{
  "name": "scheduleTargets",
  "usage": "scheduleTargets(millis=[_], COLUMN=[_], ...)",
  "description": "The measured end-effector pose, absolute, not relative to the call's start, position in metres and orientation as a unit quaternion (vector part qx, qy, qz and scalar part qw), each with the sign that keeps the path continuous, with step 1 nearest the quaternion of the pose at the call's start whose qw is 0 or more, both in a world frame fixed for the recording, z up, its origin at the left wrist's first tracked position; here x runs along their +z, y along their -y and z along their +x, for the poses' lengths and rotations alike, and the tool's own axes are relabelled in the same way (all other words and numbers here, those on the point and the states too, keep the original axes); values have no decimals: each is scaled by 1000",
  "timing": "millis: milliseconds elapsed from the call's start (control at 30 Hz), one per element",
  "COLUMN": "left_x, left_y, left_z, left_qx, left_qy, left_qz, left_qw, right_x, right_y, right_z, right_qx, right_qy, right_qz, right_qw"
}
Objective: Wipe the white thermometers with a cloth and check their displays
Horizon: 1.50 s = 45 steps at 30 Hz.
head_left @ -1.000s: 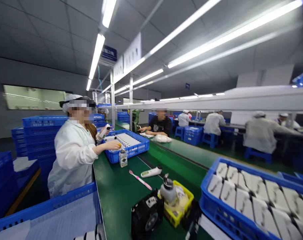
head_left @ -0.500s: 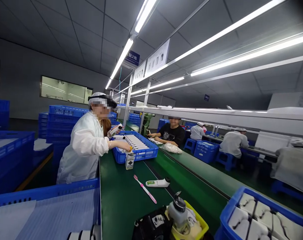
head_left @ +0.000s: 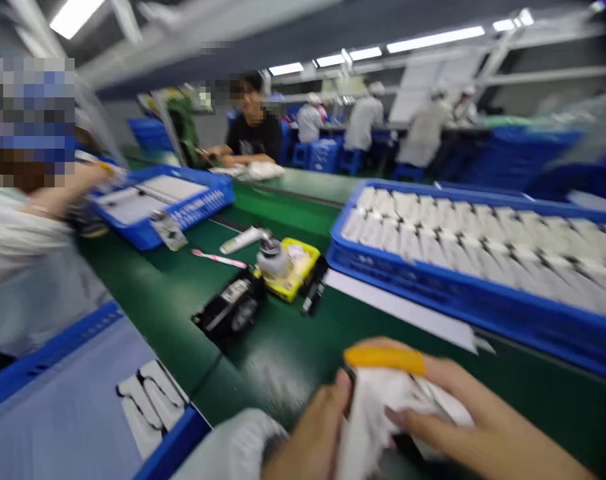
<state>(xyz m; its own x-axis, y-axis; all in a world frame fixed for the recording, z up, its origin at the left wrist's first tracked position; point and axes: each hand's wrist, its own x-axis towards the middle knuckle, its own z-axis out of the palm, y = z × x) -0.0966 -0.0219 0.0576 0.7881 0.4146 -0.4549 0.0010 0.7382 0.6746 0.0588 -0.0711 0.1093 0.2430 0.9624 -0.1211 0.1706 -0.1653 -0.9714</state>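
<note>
Lower right of frame | left hand (head_left: 310,427), right hand (head_left: 447,400): fingers clamped on blurred, soft-looking white bundle (head_left: 365,427) | advice: steady left hold, light even right-finger pressure

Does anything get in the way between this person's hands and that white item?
Nothing visible blocks them: the left hand and right hand both hold the white item. One right finger wears a yellow finger cot, a covering rather than an obstacle; blur hides finer detail.

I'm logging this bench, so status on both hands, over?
Left hand and right hand on white item. Item blurred, held over green table. Blue crate beyond, apart from both hands.
</note>
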Motion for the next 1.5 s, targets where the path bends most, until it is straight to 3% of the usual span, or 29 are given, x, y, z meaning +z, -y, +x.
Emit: scheduleTargets(millis=[67, 167, 333, 433, 600, 800, 1067, 1500], left_x=[53, 50, 56, 60, 66, 61, 52, 54], left_y=[24, 25, 30, 32, 38, 45, 43, 44], left_z=[-100, -103, -107, -109, -111, -112, -111, -110], left_qx=[98, 61, 91, 112, 123, 181, 177, 178], left_qy=[-370, -385, -234, -185, -203, -339, -345, -349], left_qz=[379, 438, 339, 339, 352, 436, 415, 402], left_qw=[843, 810, 906, 915, 905, 814, 823, 827], right_x=[115, 115, 112, 116, 121, 121, 117, 111], right_y=[79, 76, 98, 118, 126, 107, 105, 100], right_z=[53, 53, 68, 70, 48, 29, 23, 15], right_qx=[474, 480, 238, 211, 229, 226, 419, 259], right_qy=[474, 405, 370, 387, 470, 619, 497, 500], right_qz=[-596, -609, -664, -620, -617, -630, -597, -679], right_qw=[442, 485, 605, 649, 588, 412, 471, 472])
